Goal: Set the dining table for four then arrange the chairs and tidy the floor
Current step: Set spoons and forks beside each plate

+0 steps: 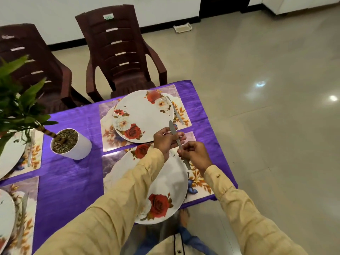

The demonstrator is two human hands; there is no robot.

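Obs., near edge of table: near plate sits on its placemat and appears to overhang the table edge toward the person; risk 1: a sleeve or forearm brushing that rim could tip it to the floor; risk 2: the knife is held above the plate by both hands, so a slip between them would drop it on the china or off the corner of the purple cloth; left hand curls its fingers round the upper stretch, blade tip pointing away past them; right hand pinches the lower stretch, a metal end poking out below; whether that end is the same piece or a second one, cannot tell; hands close together over the plate's far right rim; beyond, far plate on its mat, cutlery laid to its right; potted plant mid-table; brown chairs stand back from the table; small tray on the floor by the wall
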